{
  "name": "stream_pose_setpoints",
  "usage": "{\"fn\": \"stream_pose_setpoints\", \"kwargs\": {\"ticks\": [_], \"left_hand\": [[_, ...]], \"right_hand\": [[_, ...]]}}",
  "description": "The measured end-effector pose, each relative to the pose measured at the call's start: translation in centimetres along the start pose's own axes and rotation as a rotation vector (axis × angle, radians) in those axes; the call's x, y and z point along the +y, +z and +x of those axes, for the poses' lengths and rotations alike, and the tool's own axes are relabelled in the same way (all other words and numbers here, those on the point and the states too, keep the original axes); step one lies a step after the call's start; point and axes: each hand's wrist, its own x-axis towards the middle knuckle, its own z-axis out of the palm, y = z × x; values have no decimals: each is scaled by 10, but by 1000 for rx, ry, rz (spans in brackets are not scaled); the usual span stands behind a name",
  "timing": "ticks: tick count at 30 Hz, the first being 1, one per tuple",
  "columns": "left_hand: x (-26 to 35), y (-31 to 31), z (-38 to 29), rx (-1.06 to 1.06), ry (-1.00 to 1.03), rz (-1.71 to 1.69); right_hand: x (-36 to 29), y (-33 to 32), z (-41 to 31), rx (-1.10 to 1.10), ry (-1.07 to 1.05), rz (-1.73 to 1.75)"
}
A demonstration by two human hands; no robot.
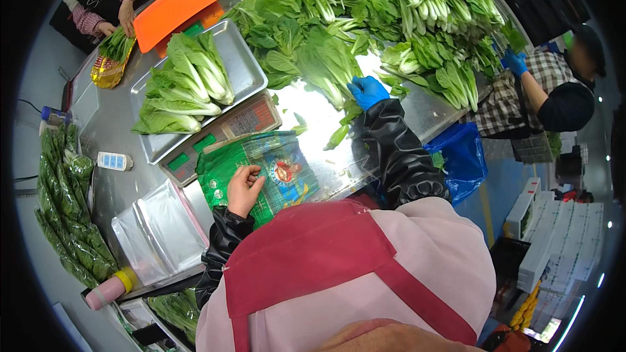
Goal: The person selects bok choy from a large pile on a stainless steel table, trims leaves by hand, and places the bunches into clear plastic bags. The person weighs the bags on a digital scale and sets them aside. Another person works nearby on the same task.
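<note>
My right hand (368,93), in a blue glove, is at the white stem end of a leafy green (325,61) lying on the metal table; its fingers are curled, and whether they grip a leaf cannot be made out. My bare left hand (244,189) hovers over or rests on a green printed woven bag (288,156), fingers loosely bent, with nothing visible in it. Beyond the bag, a metal tray (243,58) with several heads of romaine-like lettuce (188,83) sits on a digital scale (234,124). Loose leaves (337,136) lie near my right hand.
Leafy greens (420,5) are heaped at the back. An orange tray (178,10), a power strip (115,161), clear plastic bags (159,230), bagged greens (68,205) and a pink bottle (105,295) stand or lie leftward. Co-workers handle greens at upper left and right. A blue bag (462,156) hangs at the right edge.
</note>
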Motion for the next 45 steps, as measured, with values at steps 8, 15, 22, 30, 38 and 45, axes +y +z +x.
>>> {"fn": "stream_pose_setpoints", "kwargs": {"ticks": [8, 15, 22, 30, 38, 45], "left_hand": [[-2, -2, -2, 9, 34, 0], [4, 4, -3, 103, -24, 53], [4, 13, -5, 248, 195, 236], [8, 10, -1, 267, 248, 274], [8, 11, 0, 276, 271, 292], [11, 10, -2, 269, 267, 299]], "right_hand": [[72, -16, 55, 629, -26, -15], [72, -5, 124, 569, -288, 13], [33, 19, 219, 631, -275, 114], [64, 48, 303, 238, 203, 201], [49, 33, 291, -140, 236, 876], [-2, 16, 276, -84, 346, 1127]]}}
